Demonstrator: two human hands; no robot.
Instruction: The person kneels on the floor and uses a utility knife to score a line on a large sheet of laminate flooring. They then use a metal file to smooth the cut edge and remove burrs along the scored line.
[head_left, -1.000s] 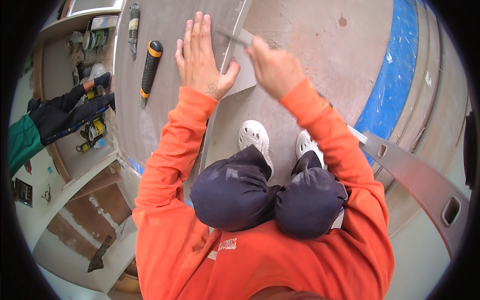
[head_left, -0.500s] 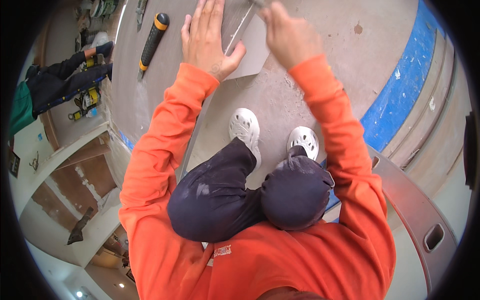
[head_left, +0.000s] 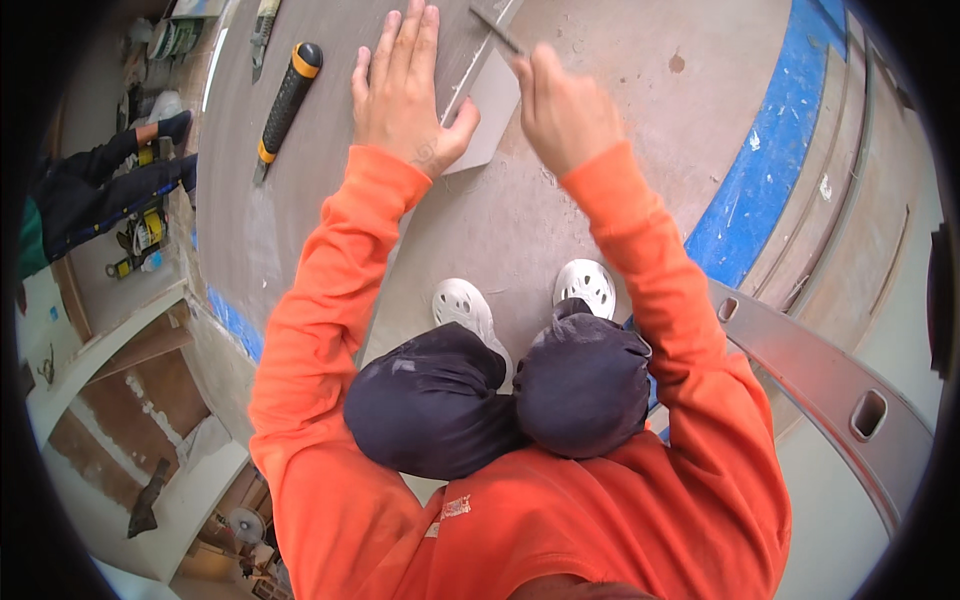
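My left hand (head_left: 400, 105) lies flat on a large grey-brown board (head_left: 320, 165), its fingers stretched out and the thumb beside the board's ragged white edge (head_left: 462, 90). My right hand (head_left: 570, 115) is closed round the near end of a slim dark file-like tool (head_left: 497, 30). The tool's far end reaches over that edge; whether it touches is hard to tell. A pale flat piece (head_left: 492, 115) shows below the edge, between my hands. Left of my left hand, a black-and-orange utility knife (head_left: 288, 108) rests on the board.
Another slim tool (head_left: 263, 32) lies at the board's far left. White shoes (head_left: 588, 287) are on my feet, below my knees. Blue covering (head_left: 765, 150) curves along the right, above a metal rail with slots (head_left: 820, 375). At far left, another person's legs (head_left: 110, 190) extend beside tools.
My right hand and the tool have come nearer and slightly left, with more of the tool showing. My left hand stays flat on the board. The whole view has shifted somewhat.
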